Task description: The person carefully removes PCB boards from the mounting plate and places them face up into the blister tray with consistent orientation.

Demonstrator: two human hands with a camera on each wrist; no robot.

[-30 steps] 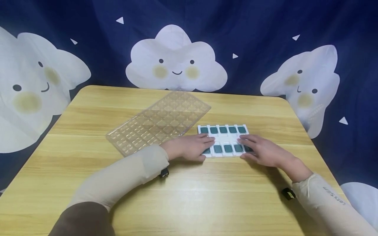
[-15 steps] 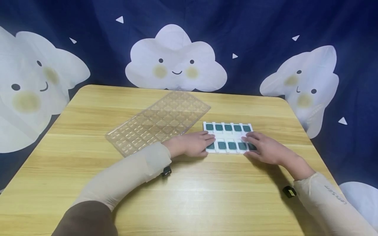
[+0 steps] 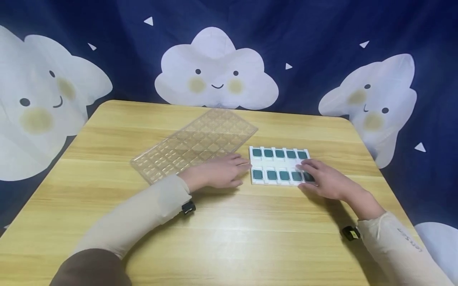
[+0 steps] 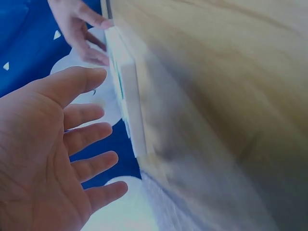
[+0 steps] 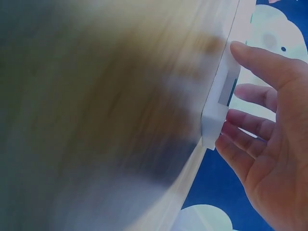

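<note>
A white tray with two rows of dark green square pieces lies flat on the table, right of centre. My right hand rests at its right end, fingers over the corner and partly hiding pieces there. In the right wrist view, the thumb touches the tray's near edge, while the relaxed fingers meet its end. To the left of the tray, my left hand hovers over the wood with spread fingers. The left wrist view shows nothing in its palm, with the tray edge just beyond its fingertips.
A clear plastic tray with a grid of cells lies slantwise behind my left hand, its near part close to that forearm. The wooden table ends at a dark blue curtain printed with white clouds.
The white tray has shifted right and slightly away, with both hands on it at first. My left hand has since come off its left end and drawn back left; the right hand stays.
</note>
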